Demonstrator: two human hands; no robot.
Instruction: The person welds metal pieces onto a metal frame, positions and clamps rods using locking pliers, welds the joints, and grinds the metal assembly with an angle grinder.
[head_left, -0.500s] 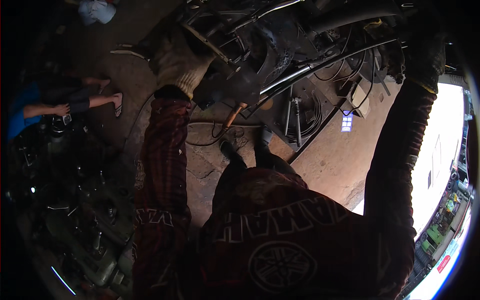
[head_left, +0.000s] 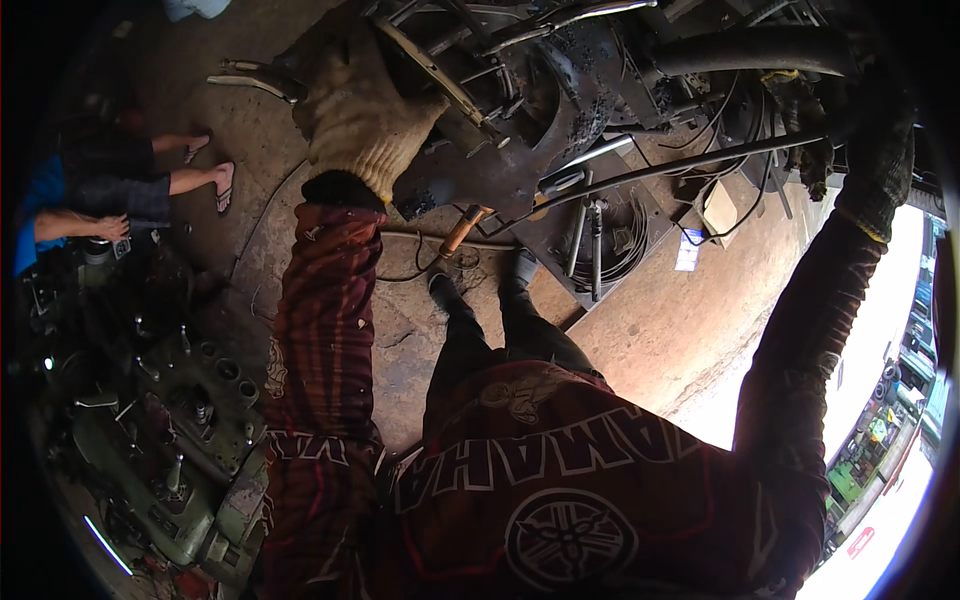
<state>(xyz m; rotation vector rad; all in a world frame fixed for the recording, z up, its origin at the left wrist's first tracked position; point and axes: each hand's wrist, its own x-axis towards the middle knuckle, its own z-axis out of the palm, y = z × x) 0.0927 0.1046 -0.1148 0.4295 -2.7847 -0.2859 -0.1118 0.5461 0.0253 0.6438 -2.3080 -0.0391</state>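
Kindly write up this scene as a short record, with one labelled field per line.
Left hand: gloved, beside metal handles; grip unclear
Right hand: gloved, near the right end of a long dark bar; deep in shadow
Nearer the body: brown-handled tool, coiled cable
Left side: green machine, another person in blue
Light: dim indoors, bright opening at right

decent gap over the floor (head_left: 640, 325) off the metal bench's (head_left: 548, 238) right edge. above the bench a long dark bar (head_left: 700, 162) cuts across, coiled cable (head_left: 638, 245) crowds the near corner, scrap metal (head_left: 545, 130) blocks the far side.
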